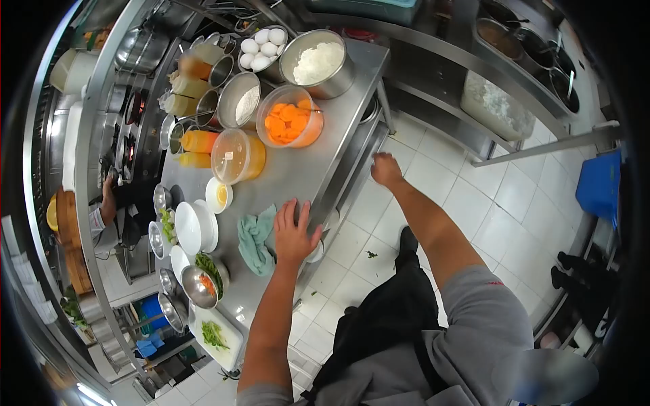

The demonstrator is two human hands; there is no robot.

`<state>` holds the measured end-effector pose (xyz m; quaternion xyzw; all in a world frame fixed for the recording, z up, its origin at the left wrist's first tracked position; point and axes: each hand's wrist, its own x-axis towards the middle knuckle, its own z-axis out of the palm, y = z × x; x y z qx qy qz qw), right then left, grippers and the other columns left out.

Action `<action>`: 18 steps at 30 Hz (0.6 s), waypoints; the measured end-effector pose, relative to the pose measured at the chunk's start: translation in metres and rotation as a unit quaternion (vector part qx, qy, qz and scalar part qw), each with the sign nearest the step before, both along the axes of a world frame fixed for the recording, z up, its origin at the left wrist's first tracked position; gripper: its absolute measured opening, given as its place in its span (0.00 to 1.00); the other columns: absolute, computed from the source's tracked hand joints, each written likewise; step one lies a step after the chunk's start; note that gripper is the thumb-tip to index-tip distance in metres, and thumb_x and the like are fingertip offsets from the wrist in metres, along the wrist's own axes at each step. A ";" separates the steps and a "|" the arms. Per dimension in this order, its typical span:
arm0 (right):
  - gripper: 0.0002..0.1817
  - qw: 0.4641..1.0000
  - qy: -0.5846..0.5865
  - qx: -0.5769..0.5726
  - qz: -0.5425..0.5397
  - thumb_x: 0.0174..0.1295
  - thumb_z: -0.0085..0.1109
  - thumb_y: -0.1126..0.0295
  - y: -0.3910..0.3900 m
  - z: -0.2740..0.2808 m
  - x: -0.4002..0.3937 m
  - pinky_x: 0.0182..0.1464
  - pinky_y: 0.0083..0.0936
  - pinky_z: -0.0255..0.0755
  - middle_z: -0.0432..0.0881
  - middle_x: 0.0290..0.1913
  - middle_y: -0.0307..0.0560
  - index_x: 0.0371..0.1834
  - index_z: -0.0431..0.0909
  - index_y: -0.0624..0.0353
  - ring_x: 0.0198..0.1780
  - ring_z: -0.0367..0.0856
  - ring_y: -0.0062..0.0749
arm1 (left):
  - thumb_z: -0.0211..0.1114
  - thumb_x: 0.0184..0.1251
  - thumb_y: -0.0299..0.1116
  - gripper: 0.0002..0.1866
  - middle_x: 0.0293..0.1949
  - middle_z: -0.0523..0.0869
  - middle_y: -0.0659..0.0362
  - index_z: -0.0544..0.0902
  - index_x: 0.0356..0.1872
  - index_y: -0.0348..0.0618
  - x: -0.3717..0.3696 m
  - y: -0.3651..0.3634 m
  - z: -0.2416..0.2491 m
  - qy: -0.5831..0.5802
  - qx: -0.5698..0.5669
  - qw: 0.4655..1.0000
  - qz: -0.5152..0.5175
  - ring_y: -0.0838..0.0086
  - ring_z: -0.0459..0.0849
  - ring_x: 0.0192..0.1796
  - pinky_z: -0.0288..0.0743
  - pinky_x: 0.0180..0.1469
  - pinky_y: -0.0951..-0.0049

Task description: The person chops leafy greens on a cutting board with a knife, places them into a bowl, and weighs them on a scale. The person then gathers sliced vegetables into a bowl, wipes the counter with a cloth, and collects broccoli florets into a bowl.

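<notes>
My left hand (292,233) is over the edge of the steel counter, fingers spread, with nothing in it. Just left of it lies a crumpled green cloth (256,240). Out over the tiled floor, right of the counter, my right hand (386,168) is closed with its fingers curled; whether it holds anything is hidden. Farther up the counter stand a tub of orange slices (288,125), a lidded tub (237,159) and a small white cup with something yellow (219,195).
Eggs (263,49), a pot of white powder (318,64), white bowls (193,227) and a cutting board with chopped greens (215,338) stand on the steel counter (338,128). A blue bin (599,186) is at the right. Another person's arm (108,203) shows beyond the shelf.
</notes>
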<state>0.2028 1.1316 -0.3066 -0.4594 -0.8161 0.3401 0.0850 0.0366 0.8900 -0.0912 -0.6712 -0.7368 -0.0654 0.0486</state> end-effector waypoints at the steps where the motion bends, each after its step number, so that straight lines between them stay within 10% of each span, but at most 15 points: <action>1: 0.16 0.999 0.035 -0.001 -0.032 0.59 0.56 0.70 0.024 0.003 -0.016 0.58 0.47 0.74 0.80 0.50 0.66 0.49 0.76 0.65 0.54 0.79 0.59 | 0.70 0.54 0.42 0.34 0.64 0.71 0.46 0.74 0.64 0.47 -0.001 0.001 -0.002 -0.014 0.006 1.000 0.011 0.49 0.69 0.65 0.61 0.66 0.47; 7: 0.17 0.926 0.121 -0.001 -0.357 0.53 0.63 0.67 0.144 -0.086 -0.091 0.49 0.42 0.77 0.84 0.42 0.64 0.45 0.78 0.63 0.48 0.83 0.58 | 0.71 0.53 0.41 0.34 0.63 0.72 0.47 0.74 0.63 0.47 -0.003 0.005 -0.001 -0.013 -0.011 0.999 0.037 0.50 0.70 0.64 0.62 0.66 0.47; 12: 0.21 0.980 -0.044 0.107 -0.159 0.66 0.58 0.58 0.201 -0.238 -0.114 0.51 0.34 0.79 0.84 0.49 0.51 0.55 0.77 0.62 0.48 0.83 0.39 | 0.73 0.49 0.35 0.33 0.62 0.74 0.47 0.76 0.61 0.47 -0.009 0.003 -0.001 -0.064 -0.024 0.996 0.050 0.50 0.73 0.62 0.67 0.63 0.48; 18: 0.21 0.975 0.128 -0.065 -0.167 0.66 0.58 0.59 0.204 -0.153 -0.125 0.51 0.35 0.79 0.84 0.49 0.51 0.55 0.77 0.62 0.48 0.83 0.39 | 0.71 0.50 0.35 0.36 0.66 0.72 0.50 0.73 0.65 0.52 -0.010 -0.008 0.008 -0.051 -0.037 0.996 0.060 0.55 0.70 0.68 0.64 0.70 0.51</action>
